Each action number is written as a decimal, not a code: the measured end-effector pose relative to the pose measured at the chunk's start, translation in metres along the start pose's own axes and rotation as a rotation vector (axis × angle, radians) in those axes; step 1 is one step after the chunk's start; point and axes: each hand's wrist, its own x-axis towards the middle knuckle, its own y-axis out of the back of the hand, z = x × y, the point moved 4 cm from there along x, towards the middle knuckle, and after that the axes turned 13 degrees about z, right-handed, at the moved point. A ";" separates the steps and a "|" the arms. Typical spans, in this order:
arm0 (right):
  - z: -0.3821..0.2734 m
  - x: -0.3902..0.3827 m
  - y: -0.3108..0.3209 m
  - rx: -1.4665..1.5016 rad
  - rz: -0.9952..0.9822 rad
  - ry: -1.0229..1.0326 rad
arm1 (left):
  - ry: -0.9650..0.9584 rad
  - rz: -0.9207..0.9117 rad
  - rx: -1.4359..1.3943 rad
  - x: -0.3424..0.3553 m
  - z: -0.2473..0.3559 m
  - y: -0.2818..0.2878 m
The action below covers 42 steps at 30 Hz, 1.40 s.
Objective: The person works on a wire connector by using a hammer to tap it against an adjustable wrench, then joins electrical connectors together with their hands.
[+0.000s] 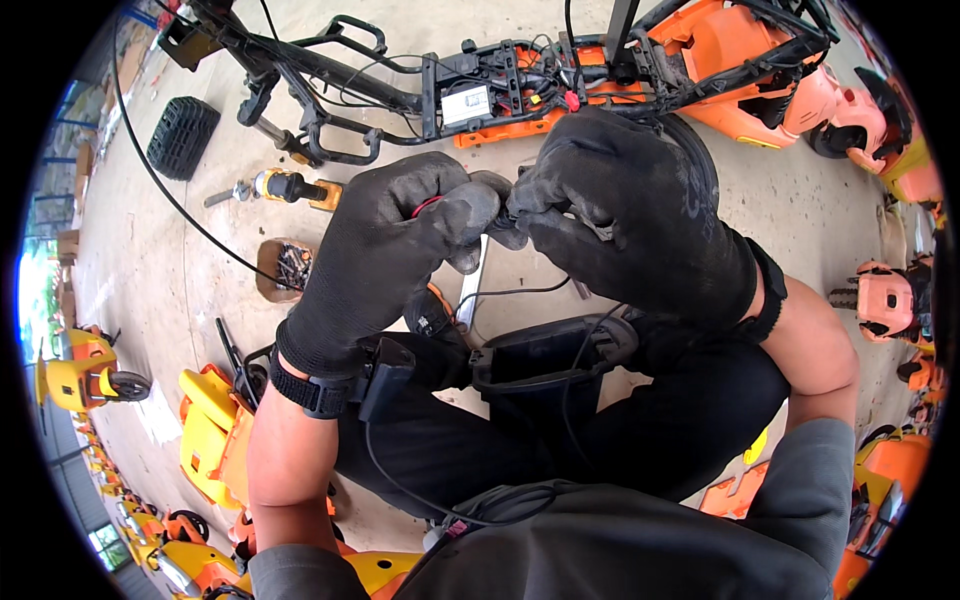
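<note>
Both hands wear black work gloves and meet in front of me, fingertips almost touching. My left hand [385,245] is closed in a pinch, and a thin red wire [427,205] shows between its thumb and fingers. Beside it, my right hand [630,215] is also closed in a pinch, around a small dark piece largely covered by the gloves. What that piece is, I cannot make out. Under the hands, an open black plastic box [485,375] stands between my knees, with a black cable [572,385] running over it.
Ahead lies a stripped scooter frame [390,100] with exposed wiring [540,85] and orange panels. At left are a tyre-like black part [183,137], a yellow-and-black power tool [290,187] and a carton [268,265] of small hardware. Yellow scooter parts [205,430] lie near my left arm.
</note>
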 end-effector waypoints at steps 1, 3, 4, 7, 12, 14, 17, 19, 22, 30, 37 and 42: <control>-0.002 0.001 -0.001 -0.006 0.002 0.016 | -0.022 0.000 0.021 -0.001 -0.001 0.000; -0.004 0.002 -0.001 -0.018 -0.005 0.045 | -0.066 -0.025 0.047 0.000 -0.001 -0.002; -0.004 0.002 -0.002 -0.017 -0.013 0.059 | -0.085 -0.043 0.056 0.000 -0.002 -0.001; -0.003 -0.002 -0.006 -0.038 -0.099 0.070 | -0.124 -0.097 0.126 -0.001 0.002 -0.003; -0.006 -0.002 -0.001 -0.026 -0.131 0.038 | -0.105 -0.079 0.158 -0.001 -0.001 -0.003; -0.003 0.002 0.002 0.027 -0.083 0.029 | -0.052 0.018 0.007 -0.002 -0.002 -0.005; -0.004 0.005 0.004 0.037 -0.084 0.017 | -0.022 -0.020 -0.055 -0.002 -0.002 -0.003; -0.004 0.005 0.004 0.076 -0.067 0.000 | -0.032 -0.024 -0.052 -0.002 -0.002 -0.002; -0.003 0.005 0.003 0.143 -0.061 -0.058 | -0.027 0.002 -0.093 -0.004 -0.002 -0.003; -0.009 0.005 -0.003 -0.043 0.032 0.137 | -0.034 0.007 0.075 -0.005 0.001 -0.002; 0.000 0.006 0.004 0.145 -0.036 -0.101 | 0.023 0.076 -0.185 -0.006 0.001 -0.005; -0.004 0.007 0.001 0.152 0.064 0.027 | 0.005 0.061 -0.131 -0.006 0.003 -0.006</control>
